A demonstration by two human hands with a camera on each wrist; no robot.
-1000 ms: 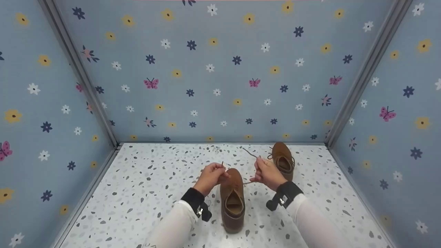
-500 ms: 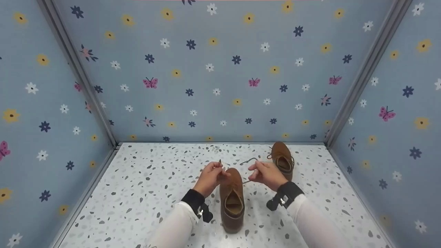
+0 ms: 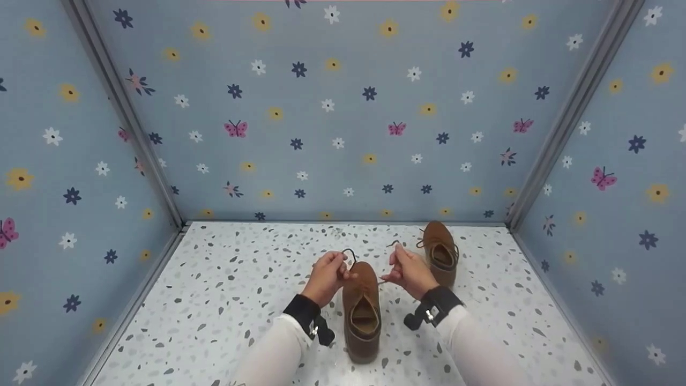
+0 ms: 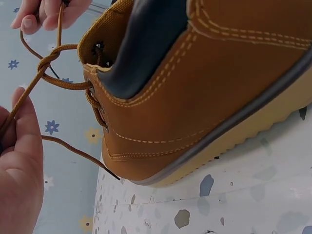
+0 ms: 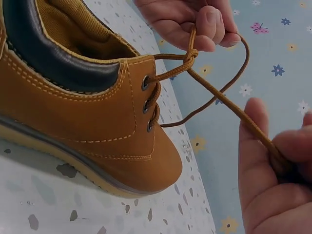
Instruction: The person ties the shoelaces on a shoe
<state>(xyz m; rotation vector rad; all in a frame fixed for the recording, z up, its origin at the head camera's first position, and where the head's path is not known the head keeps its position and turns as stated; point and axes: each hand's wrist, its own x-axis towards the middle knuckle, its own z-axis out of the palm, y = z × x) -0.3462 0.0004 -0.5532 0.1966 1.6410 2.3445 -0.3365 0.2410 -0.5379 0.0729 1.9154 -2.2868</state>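
A brown lace-up shoe (image 3: 362, 313) stands on the floor between both hands, its toe facing away. Its brown laces are crossed and twisted into a half knot (image 4: 47, 62) held out from the top eyelets. On the left, my left hand (image 3: 328, 277) pinches one lace, whose loose end curves over toward the toe. Across the shoe, my right hand (image 3: 410, 272) grips the other lace (image 5: 229, 105) between thumb and curled fingers. That lace runs taut from the knot in the right wrist view, and a short tip of it shows beyond the fingers in the head view.
A second brown shoe (image 3: 439, 249) with tied laces stands behind the right hand, near the back wall. The speckled white floor (image 3: 236, 305) is enclosed by blue flowered panels (image 3: 343, 107) at the back and both sides.
My right hand has shifted slightly left, closer to the shoe, and less lace end shows beyond its fingers. The lace end at my left hand now bends over toward the toe.
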